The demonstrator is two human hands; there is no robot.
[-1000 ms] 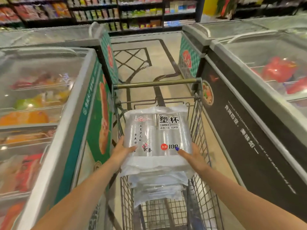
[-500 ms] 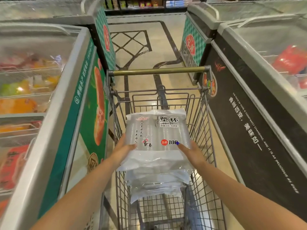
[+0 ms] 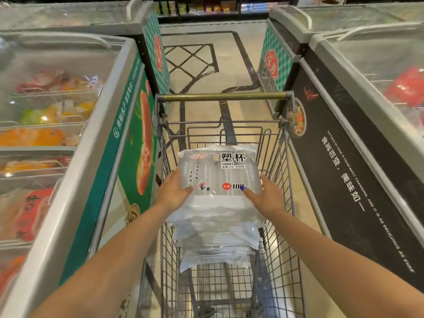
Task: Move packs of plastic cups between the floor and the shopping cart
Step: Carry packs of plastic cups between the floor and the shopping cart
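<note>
Left hand [image 3: 175, 191] and right hand [image 3: 266, 196] hold the top pack of cups [image 3: 220, 175] on the stack [image 3: 215, 244] inside the shopping cart [image 3: 284, 180]; direction of transfer unclear.

Pack of plastic cups [image 3: 220, 173]: clear wrap, black Chinese lettering, red dot beside "100"; lying flat, topping a stack of similar clear packs [image 3: 215, 244]. Stack is sitting inside the shopping cart [image 3: 284, 203], grey wire basket, brass-coloured handle bar at far end.
</note>
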